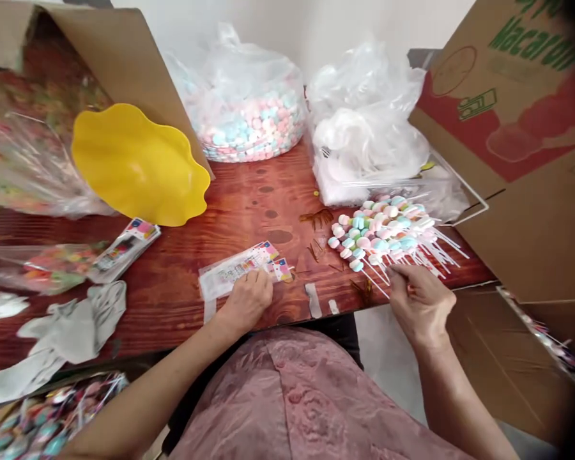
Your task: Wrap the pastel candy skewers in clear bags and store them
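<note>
Left hand (245, 299) pressing flat printed plastic sleeves (239, 268) onto red wooden bench (249, 198), right hand (419, 300) pinching white sticks of pastel marshmallow skewers (383, 233) fanning up-left

Red-brown wooden table (249, 204) w/ dark knots, runs across mid frame. Upper centre: clear bag of pastel marshmallows (249, 108); right of it a crumpled white plastic bag (364, 121). Centre right: pile of marshmallow skewers (388, 236), sticks pointing lower right. Centre: flat printed packets (242, 268) near the front edge. Upper left: yellow wavy bowl (138, 166), tilted. Left: cellophane candy bags (33, 166), another printed packet stack (124, 249). Lower left: grey cloth (71, 326). Tape bits (312, 300) on the front edge.
</note>
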`<state>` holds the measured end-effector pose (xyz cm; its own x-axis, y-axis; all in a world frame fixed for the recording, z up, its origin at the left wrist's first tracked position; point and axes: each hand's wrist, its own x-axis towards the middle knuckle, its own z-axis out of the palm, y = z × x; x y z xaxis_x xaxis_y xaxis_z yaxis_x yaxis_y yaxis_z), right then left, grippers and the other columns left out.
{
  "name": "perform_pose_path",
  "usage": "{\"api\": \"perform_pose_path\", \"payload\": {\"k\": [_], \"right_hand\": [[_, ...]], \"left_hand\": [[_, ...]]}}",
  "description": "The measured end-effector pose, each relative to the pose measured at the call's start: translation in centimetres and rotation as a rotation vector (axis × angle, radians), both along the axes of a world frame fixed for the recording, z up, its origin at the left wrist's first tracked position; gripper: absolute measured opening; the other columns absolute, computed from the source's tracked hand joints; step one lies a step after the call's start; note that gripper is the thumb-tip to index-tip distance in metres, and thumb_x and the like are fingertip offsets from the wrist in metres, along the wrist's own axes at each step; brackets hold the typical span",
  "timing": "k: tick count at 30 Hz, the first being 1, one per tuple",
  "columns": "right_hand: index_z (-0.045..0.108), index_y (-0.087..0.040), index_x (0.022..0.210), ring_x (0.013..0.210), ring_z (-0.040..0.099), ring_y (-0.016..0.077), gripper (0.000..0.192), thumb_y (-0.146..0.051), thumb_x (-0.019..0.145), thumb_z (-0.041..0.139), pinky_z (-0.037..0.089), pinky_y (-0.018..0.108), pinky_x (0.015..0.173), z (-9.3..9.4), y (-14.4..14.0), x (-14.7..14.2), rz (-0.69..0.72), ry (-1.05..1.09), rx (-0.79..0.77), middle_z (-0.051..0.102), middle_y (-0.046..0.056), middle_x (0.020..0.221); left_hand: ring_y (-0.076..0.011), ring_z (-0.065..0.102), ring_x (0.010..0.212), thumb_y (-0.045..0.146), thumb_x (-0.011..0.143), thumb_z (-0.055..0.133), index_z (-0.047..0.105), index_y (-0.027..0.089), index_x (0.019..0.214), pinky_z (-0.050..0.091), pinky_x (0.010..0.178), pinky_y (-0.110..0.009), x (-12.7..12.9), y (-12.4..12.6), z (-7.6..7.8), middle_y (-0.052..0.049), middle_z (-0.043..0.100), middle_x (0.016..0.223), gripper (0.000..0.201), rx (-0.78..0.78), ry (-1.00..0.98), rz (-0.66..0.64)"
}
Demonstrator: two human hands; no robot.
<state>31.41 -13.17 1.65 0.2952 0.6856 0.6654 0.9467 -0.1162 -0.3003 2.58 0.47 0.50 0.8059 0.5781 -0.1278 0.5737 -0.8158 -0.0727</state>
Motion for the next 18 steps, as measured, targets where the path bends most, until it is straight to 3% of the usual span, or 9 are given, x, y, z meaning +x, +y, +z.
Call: {"api": "perform_pose_path", "payload": {"k": [2, 6, 10, 13, 18], "right_hand": [[0.071, -0.020, 0.087, 0.078, 0.067, 0.0223, 0.012, -0.024, 0.088, 0.060, 0.051, 0.035, 0.071, 0.1, 0.0, 1.3, -0.108, -0.114, -0.054, 0.073, 0.007, 0.083], [0.073, -0.019, 0.088, 0.080, 0.063, 0.0224, 0.014, -0.027, 0.087, 0.062, 0.045, 0.034, 0.071, 1.2, 1.7, 2.1, -0.112, -0.264, -0.129, 0.073, 0.008, 0.088], [0.075, -0.019, 0.093, 0.082, 0.055, 0.0231, 0.016, -0.026, 0.083, 0.064, 0.028, 0.036, 0.066, 3.4, 4.4, 4.9, -0.175, -0.396, -0.124, 0.072, 0.011, 0.092], [0.070, -0.016, 0.064, 0.072, 0.041, 0.0156, 0.012, -0.020, 0.075, 0.068, 0.013, 0.038, 0.065, 4.0, 6.3, 8.0, -0.080, -0.394, -0.173, 0.063, 0.009, 0.069], [0.062, -0.015, 0.052, 0.067, 0.022, 0.0095, 0.027, -0.021, 0.078, 0.065, 0.009, 0.042, 0.065, 2.8, 7.3, 11.3, 0.039, -0.271, -0.292, 0.051, 0.005, 0.059]], "left_hand": [[-0.0281, 0.058, 0.090, 0.003, 0.089, 0.037, 0.064, 0.008, 0.098, 0.048, 0.075, -0.039, -0.3, -0.1, 0.3, -0.017, 0.062, 0.095, 0.029, -0.024, -0.003, -0.011], [-0.0280, 0.058, 0.098, 0.008, 0.083, 0.047, 0.060, 0.008, 0.116, 0.050, 0.079, -0.038, -0.3, 0.1, 1.6, -0.017, 0.060, 0.109, 0.035, -0.099, 0.010, -0.023], [-0.0287, 0.060, 0.097, 0.004, 0.085, 0.043, 0.064, 0.008, 0.107, 0.049, 0.079, -0.039, 1.2, 0.5, 2.4, -0.018, 0.062, 0.105, 0.031, -0.081, 0.055, -0.067], [-0.0297, 0.062, 0.092, -0.003, 0.084, 0.039, 0.066, 0.005, 0.097, 0.047, 0.071, -0.036, 2.7, 0.5, 2.4, -0.020, 0.063, 0.096, 0.031, -0.070, 0.079, -0.007], [-0.0297, 0.062, 0.093, 0.003, 0.090, 0.037, 0.064, 0.005, 0.102, 0.047, 0.074, -0.039, 2.1, 0.7, 1.5, -0.019, 0.064, 0.096, 0.030, -0.058, -0.033, 0.103]]}}
